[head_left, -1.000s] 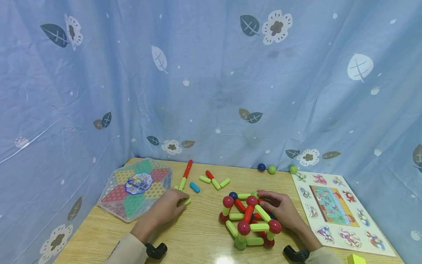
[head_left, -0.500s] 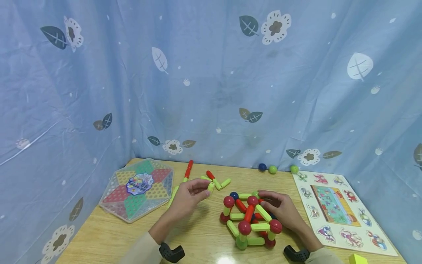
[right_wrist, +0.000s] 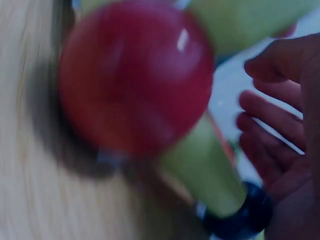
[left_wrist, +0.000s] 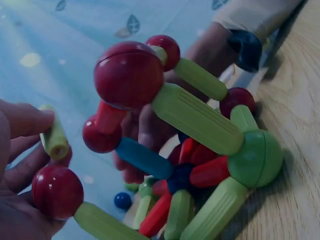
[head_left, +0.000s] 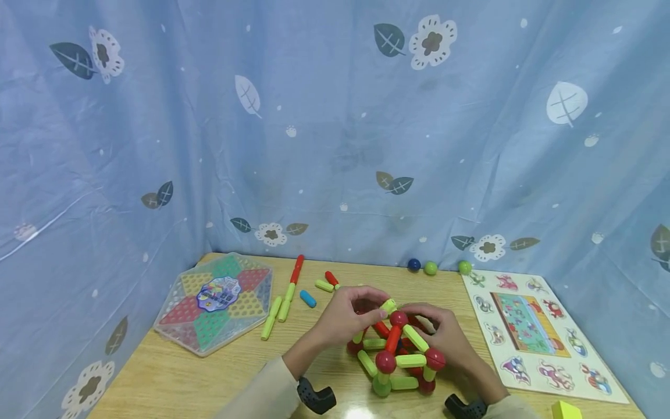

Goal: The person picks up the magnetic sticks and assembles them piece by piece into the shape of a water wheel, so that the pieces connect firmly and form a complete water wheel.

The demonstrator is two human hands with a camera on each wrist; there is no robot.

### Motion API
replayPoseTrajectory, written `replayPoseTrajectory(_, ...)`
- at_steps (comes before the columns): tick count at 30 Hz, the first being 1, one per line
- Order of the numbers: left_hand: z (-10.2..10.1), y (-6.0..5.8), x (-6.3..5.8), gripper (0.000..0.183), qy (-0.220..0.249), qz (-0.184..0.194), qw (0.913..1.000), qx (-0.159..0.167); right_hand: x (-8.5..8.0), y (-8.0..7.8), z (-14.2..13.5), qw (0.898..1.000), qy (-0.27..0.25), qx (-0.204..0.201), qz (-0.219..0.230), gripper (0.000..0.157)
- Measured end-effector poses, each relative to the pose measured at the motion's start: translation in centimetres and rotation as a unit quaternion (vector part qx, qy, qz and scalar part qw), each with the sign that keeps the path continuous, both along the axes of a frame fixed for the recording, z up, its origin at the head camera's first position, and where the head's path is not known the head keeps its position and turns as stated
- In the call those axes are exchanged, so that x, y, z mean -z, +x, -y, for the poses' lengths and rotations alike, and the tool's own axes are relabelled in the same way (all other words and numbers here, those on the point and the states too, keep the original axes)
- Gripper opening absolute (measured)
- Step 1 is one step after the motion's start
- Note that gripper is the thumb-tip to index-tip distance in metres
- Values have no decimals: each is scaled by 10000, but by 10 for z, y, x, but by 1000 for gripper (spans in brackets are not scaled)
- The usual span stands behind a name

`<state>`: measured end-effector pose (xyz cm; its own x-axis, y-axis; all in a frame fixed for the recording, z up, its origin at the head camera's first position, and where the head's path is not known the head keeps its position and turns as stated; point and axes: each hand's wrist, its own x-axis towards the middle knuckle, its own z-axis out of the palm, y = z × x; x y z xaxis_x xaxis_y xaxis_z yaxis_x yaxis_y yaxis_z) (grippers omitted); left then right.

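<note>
A magnetic building frame of balls and rods stands on the table, with red balls [head_left: 386, 361] at its upper corners and a green ball [head_left: 382, 386] low in front. My left hand [head_left: 342, 317] pinches a loose yellow-green rod [head_left: 388, 306] between thumb and fingers, over the frame's back left. In the left wrist view this rod [left_wrist: 55, 137] hangs just above a red ball [left_wrist: 58, 192]. At the frame's right rear, my right hand [head_left: 445, 331] stays with loosely bent fingers, its fingertips partly hidden behind the frame. The right wrist view shows its fingers [right_wrist: 272, 112] apart and holding nothing.
Loose yellow-green and red rods [head_left: 271, 318] and a blue rod [head_left: 307, 298] lie left of the frame. A hexagonal checkers box [head_left: 178, 291] sits far left. Spare balls [head_left: 430, 268] line the curtain. A picture puzzle board [head_left: 528, 372] and a yellow block [head_left: 566, 410] are right.
My left hand has lifted a yellow-green rod from the left of the table and carried it right, over the frame. The right hand has stayed almost in place beside the frame.
</note>
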<state>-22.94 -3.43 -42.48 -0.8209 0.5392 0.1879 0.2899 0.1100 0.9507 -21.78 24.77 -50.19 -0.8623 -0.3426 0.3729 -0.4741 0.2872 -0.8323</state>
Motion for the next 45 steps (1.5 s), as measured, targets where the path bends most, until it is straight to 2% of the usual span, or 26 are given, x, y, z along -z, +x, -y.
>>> replayPoseTrajectory(5,1,3,7,22,-423,-201,9989,-48,-12,3,8,9975,322,-633,45,45)
replayPoseTrajectory(9,3,5,11,24,-709,-312,9970,-66,-16,6,15,9943,355,-957,318,37)
replayPoseTrajectory(12,4,6,8,25,-972,-573,9935,-115,-15,7,17,9936,395,-960,448,30)
replayPoseTrajectory(15,5,7,2,27,-1298,-1096,9855,-43,-14,6,17,9942,444,-904,377,27)
replayPoseTrajectory(19,6,6,-6,28,-1834,-1660,9687,197,-13,6,17,9943,356,-963,294,27)
replayPoseTrajectory(25,7,5,-11,28,-2363,-1737,9556,288,-11,5,17,9937,315,-1042,267,25)
replayPoseTrajectory(28,6,6,-10,27,-2444,-1804,9523,298,-11,5,16,9936,273,-1046,339,29)
replayPoseTrajectory(30,6,6,-8,26,-2402,-1809,9534,266,-10,5,16,9933,241,-1067,367,31)
replayPoseTrajectory(33,9,8,-1,27,-2063,-1548,9661,122,-10,5,16,9936,252,-1052,326,31)
replayPoseTrajectory(36,16,8,13,34,-1434,-925,9853,-28,-10,5,17,9940,257,-1016,326,31)
replayPoseTrajectory(38,22,8,25,41,-991,-462,9939,-104,-10,5,18,9951,322,-906,246,30)
replayPoseTrajectory(40,28,9,37,49,-689,-88,9975,-165,-10,5,18,9959,385,-796,209,31)
replayPoseTrajectory(42,33,10,48,52,-564,108,9980,-273,-9,5,17,9969,533,-575,-6,28)
replayPoseTrajectory(45,35,11,61,43,-546,122,9973,-466,-8,4,15,9953,806,-213,-487,26)
